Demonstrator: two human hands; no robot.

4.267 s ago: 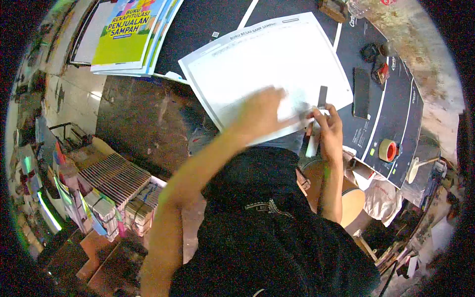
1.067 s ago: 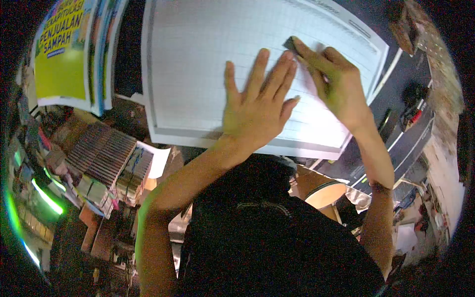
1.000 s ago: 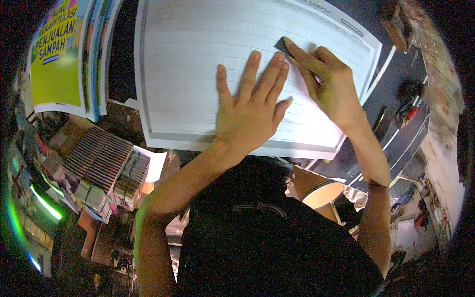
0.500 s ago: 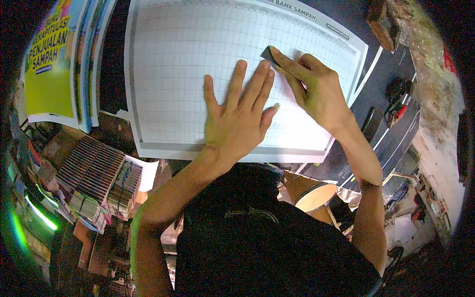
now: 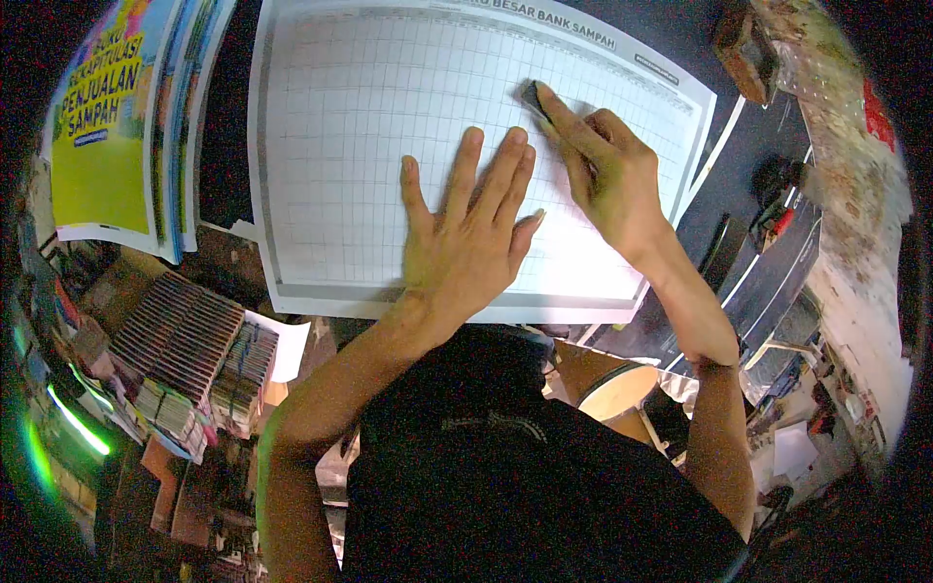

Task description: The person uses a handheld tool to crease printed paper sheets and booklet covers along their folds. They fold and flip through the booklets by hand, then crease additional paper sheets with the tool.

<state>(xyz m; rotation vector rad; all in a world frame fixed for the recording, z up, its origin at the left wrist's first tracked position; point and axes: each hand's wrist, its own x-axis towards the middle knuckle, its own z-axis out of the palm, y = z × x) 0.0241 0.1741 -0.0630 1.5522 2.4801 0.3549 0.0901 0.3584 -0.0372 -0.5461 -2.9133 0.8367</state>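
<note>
One printed sheet (image 5: 340,194) lies on the dark table (image 5: 734,160). We see the left hand (image 5: 466,233) spread flat on it, gripping nothing, while the curled right hand (image 5: 614,175) pinches a small dark tool (image 5: 532,96).

The middle of the printed sheet (image 5: 335,194) is blocked by the spread left hand (image 5: 466,219) and, beside it, the right hand (image 5: 603,170) with a dark strip (image 5: 531,95). Passage is offered over the sheet's left part; beyond a narrow gap, the way is obstructed by stacked booklets (image 5: 97,175).
</note>
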